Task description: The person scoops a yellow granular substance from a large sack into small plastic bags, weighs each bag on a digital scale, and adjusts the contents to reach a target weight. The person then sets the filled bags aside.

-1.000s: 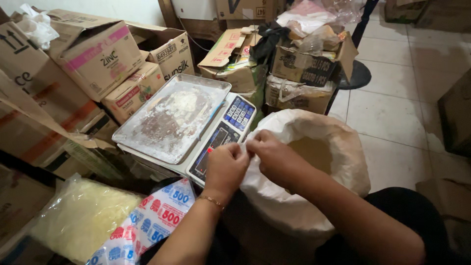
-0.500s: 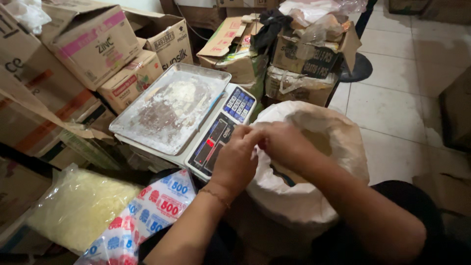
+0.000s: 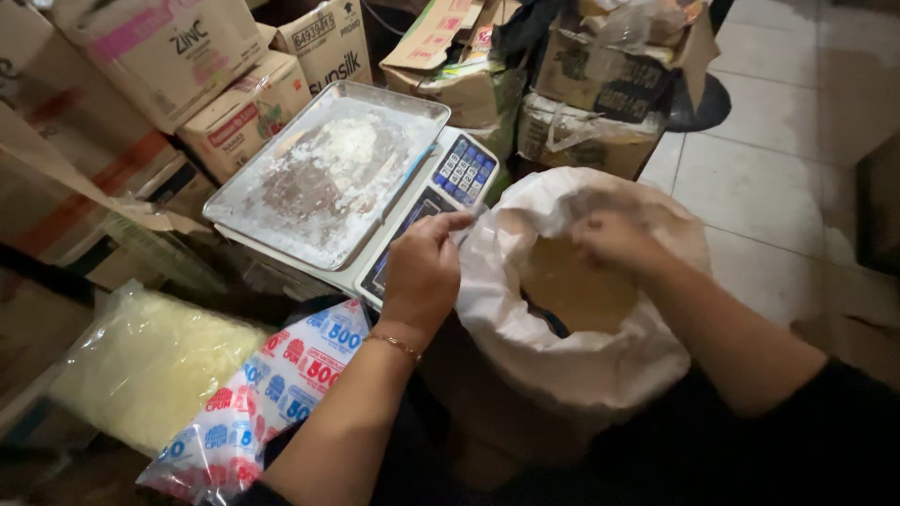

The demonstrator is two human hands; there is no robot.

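Sack (image 3: 581, 375) of white woven plastic stands open-mouthed on the floor between the person's knees, just beside a weighing scale (image 3: 375, 201) whose steel tray (image 3: 281, 215) is dusted with white powder. The left hand (image 3: 424, 272) pinches the near edge of the rolled rim, its fingers (image 3: 448, 225) closed narrow on the fabric beside the scale's keypad. The right hand (image 3: 614, 242) reaches into the mouth over the pale yellowish contents; it is blurred, so whether its fingers are spread or closed on anything cannot be told. To handle the mouth well, the left grip should probably stay firm and low on the rim so the fabric does not slump inward, while the right hand works with the rim held taut and away from the scale, since a loose fold could brush the tray or spill grain onto the floor tiles (image 3: 769, 187). A clear bag of yellow stuff (image 3: 141, 365) and a printed red-and-blue packet (image 3: 272, 394) lie near the left forearm, with cardboard boxes (image 3: 244, 103) stacked behind the scale.
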